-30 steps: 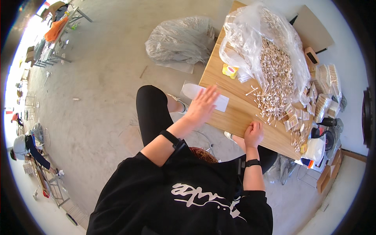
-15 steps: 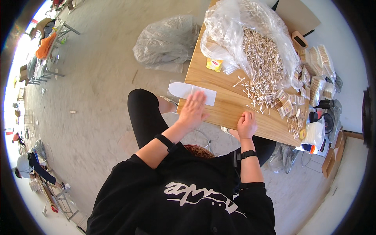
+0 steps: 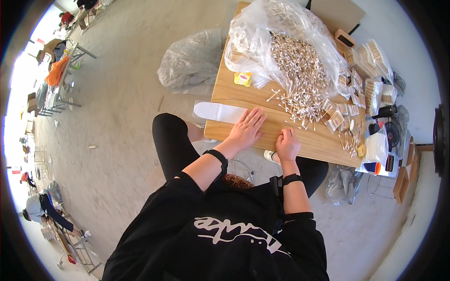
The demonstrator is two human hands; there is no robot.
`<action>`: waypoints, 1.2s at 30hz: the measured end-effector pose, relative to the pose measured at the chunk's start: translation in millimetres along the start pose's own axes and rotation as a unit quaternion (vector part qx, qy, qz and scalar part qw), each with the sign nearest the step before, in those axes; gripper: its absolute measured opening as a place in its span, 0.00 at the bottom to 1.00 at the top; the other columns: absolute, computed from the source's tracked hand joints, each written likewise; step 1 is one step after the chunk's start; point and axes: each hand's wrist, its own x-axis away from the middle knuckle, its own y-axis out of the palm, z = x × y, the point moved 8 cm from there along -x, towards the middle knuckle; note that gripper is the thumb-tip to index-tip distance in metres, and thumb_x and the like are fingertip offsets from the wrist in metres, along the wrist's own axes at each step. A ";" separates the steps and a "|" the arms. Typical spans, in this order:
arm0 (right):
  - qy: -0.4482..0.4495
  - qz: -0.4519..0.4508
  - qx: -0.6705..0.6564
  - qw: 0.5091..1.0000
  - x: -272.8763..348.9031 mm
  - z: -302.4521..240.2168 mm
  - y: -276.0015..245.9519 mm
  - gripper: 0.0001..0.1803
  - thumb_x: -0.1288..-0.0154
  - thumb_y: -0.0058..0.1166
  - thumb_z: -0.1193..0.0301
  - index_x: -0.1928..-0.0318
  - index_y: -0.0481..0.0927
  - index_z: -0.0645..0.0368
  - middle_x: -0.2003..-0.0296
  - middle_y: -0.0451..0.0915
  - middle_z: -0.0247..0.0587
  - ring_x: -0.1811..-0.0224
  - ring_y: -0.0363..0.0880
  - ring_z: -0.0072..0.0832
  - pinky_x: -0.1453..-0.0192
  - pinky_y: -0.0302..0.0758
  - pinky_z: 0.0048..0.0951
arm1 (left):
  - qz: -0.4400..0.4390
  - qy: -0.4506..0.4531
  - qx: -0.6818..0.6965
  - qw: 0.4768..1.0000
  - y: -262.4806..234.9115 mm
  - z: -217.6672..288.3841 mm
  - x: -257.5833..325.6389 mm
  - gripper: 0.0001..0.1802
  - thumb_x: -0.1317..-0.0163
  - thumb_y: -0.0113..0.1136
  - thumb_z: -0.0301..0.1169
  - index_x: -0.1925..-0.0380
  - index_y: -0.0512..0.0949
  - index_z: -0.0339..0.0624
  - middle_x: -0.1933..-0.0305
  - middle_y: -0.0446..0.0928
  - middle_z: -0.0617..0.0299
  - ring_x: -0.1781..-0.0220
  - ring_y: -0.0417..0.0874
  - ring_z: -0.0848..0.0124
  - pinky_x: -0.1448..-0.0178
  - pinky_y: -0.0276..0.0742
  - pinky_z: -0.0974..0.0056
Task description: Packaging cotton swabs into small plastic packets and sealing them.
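My left hand (image 3: 248,127) lies flat with fingers outstretched on the right end of a long white strip (image 3: 218,112) with a rounded left end. Clear plastic shows around that rounded end, which juts past the left edge of the wooden table (image 3: 229,96). Near the front edge of the table, my right hand (image 3: 287,143) is curled closed; the inside of its grip is hidden. Beyond both hands a heap of cotton swabs (image 3: 302,65) spills from a big clear plastic bag (image 3: 251,42). A few loose swabs (image 3: 273,95) lie between the heap and my left hand.
A small yellow packet (image 3: 243,78) sits by the bag. Bundled swab packs (image 3: 335,121) and a yellow tape roll (image 3: 361,150) are at the right. A large plastic bag (image 3: 190,61) rests on the floor left of the table. Another person (image 3: 40,206) works far left.
My left hand has slid right along the white strip, uncovering more of it. The right hand stays closed near the table's front edge. The view has shifted slightly.
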 end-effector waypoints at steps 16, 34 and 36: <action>0.099 0.078 -0.013 0.992 -14.7 58.6 -40.9 0.15 0.47 0.62 0.75 0.58 0.75 0.53 0.59 0.76 0.43 0.54 0.74 0.44 0.51 0.71 0.44 | -0.010 -0.032 -0.018 0.999 0.7 -2.6 -4.4 0.32 0.35 0.54 0.44 0.33 0.63 0.42 0.25 0.56 0.56 0.23 0.53 0.62 0.22 0.46 0.52; 0.097 0.079 -0.096 0.987 -29.1 11.0 -15.8 0.08 0.44 0.61 0.74 0.64 0.77 0.54 0.65 0.75 0.44 0.58 0.75 0.45 0.56 0.73 0.44 | -0.025 -0.015 -0.026 0.999 -0.7 1.3 -3.5 0.35 0.35 0.53 0.45 0.31 0.60 0.44 0.25 0.56 0.54 0.23 0.53 0.61 0.21 0.44 0.51; 0.114 0.077 -0.074 0.988 -43.1 23.2 -20.9 0.09 0.44 0.62 0.73 0.63 0.77 0.53 0.62 0.74 0.43 0.56 0.75 0.44 0.54 0.73 0.43 | -0.032 -0.010 -0.029 0.999 -1.2 2.3 -3.4 0.35 0.35 0.52 0.45 0.31 0.60 0.44 0.25 0.56 0.54 0.23 0.53 0.61 0.21 0.44 0.51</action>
